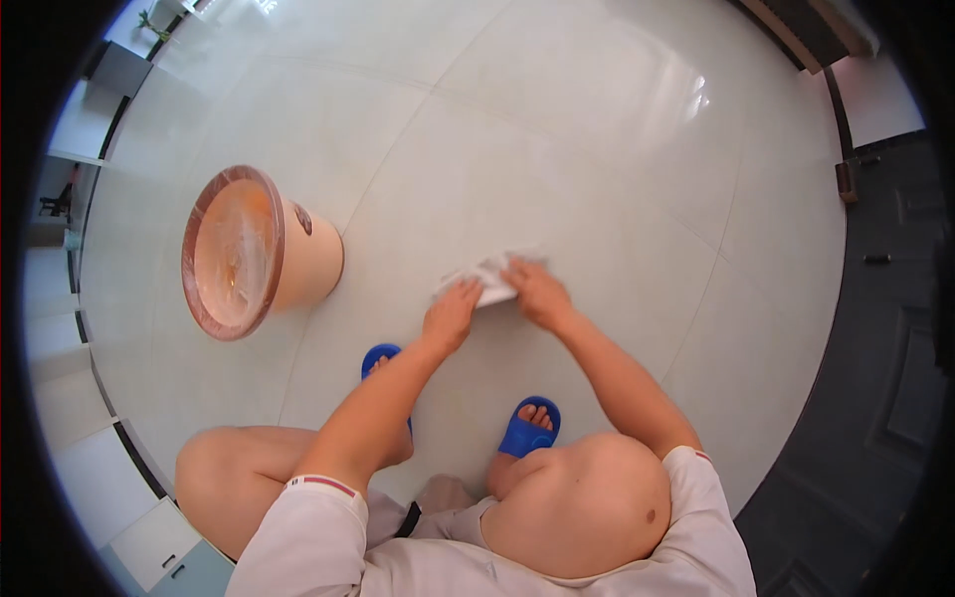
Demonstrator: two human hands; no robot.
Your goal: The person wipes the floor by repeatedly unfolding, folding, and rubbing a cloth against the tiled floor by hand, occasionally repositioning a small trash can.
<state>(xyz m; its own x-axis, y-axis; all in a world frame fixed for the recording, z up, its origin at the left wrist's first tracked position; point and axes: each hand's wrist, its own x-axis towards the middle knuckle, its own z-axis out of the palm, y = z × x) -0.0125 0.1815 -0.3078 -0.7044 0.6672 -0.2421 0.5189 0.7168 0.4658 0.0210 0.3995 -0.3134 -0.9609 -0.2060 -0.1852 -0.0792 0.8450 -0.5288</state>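
Between my hands is a pale, thin piece of cloth or paper, low over the glossy tiled floor and blurred by motion. My left hand grips its near left part, fingers pointing forward. At its right side, the fingers of my right hand hold the other part. Whether the piece is touching the floor or just above it, I cannot tell. To the left of my hands stands a waste bin with a brown rim and a clear plastic liner inside.
My feet in blue slippers are on the floor, with my bent knees on either side. A dark panelled door borders the right. Cabinets with small handles line the left. A dark brown piece of furniture stands at the far right.
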